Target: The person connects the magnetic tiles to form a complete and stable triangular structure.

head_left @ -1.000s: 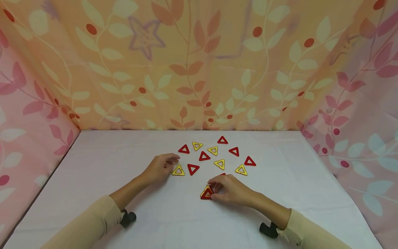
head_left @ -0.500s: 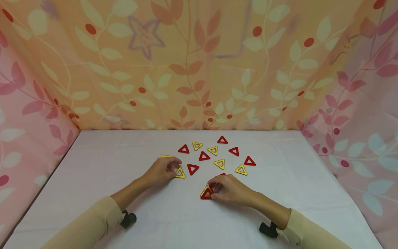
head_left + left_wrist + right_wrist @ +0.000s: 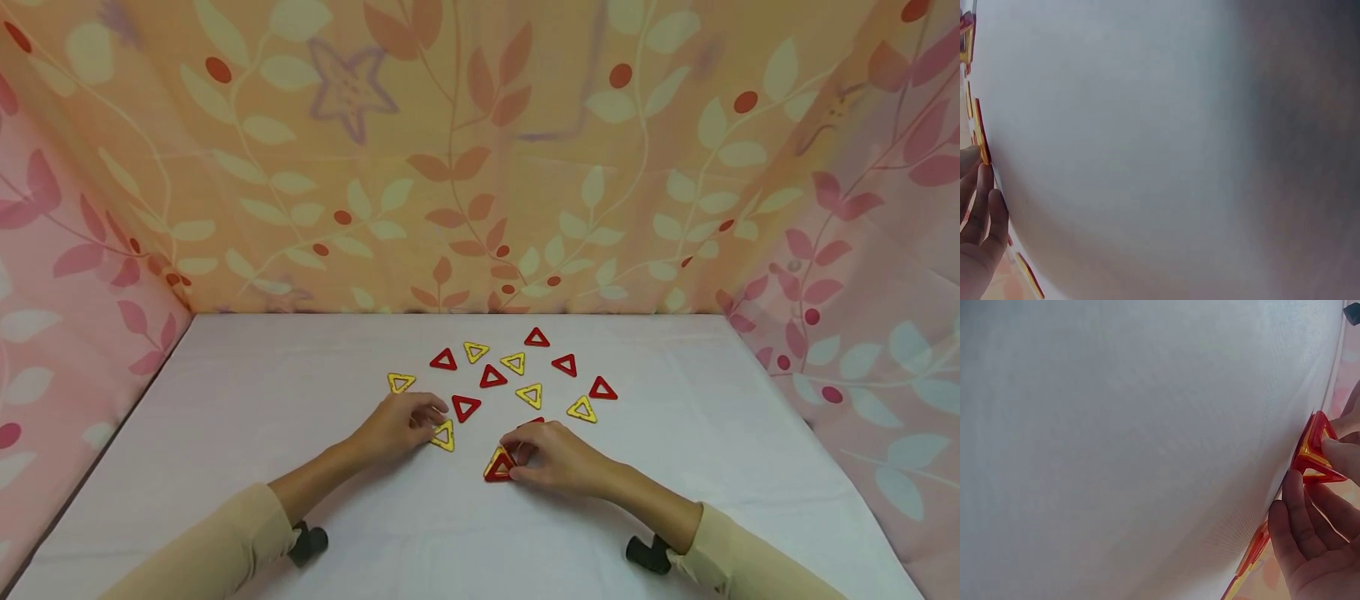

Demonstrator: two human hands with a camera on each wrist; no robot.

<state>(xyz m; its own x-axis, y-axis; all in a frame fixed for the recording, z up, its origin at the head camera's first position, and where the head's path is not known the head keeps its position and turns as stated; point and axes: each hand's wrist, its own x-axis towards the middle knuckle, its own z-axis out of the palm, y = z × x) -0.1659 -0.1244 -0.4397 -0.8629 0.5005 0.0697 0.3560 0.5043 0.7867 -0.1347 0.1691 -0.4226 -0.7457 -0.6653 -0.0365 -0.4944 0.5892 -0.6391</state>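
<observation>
In the head view my left hand (image 3: 397,429) pinches a yellow open-centred triangle tile (image 3: 444,436) at its left side, low over the white tabletop. The left wrist view catches that tile (image 3: 982,134) edge-on, fingertips at its end. My right hand (image 3: 558,458) grips a small pyramid of red and yellow triangle tiles (image 3: 497,468) between thumb and fingers, to the right of the left hand's tile. From the right wrist, the pyramid (image 3: 1319,428) shows red and yellow faces joined along their edges, the thumb lying against one face.
Several loose red tiles (image 3: 466,407) and yellow tiles (image 3: 529,396) lie flat beyond the hands. One yellow tile (image 3: 401,382) lies just past my left hand, and a red tile (image 3: 534,422) is partly hidden behind the right. Patterned curtains (image 3: 480,208) border the white table (image 3: 225,375).
My left hand has taken hold of the yellow tile and drawn it rightward and nearer, turning it. The yellow tile behind that hand has come into sight. My right hand stays put with the pyramid.
</observation>
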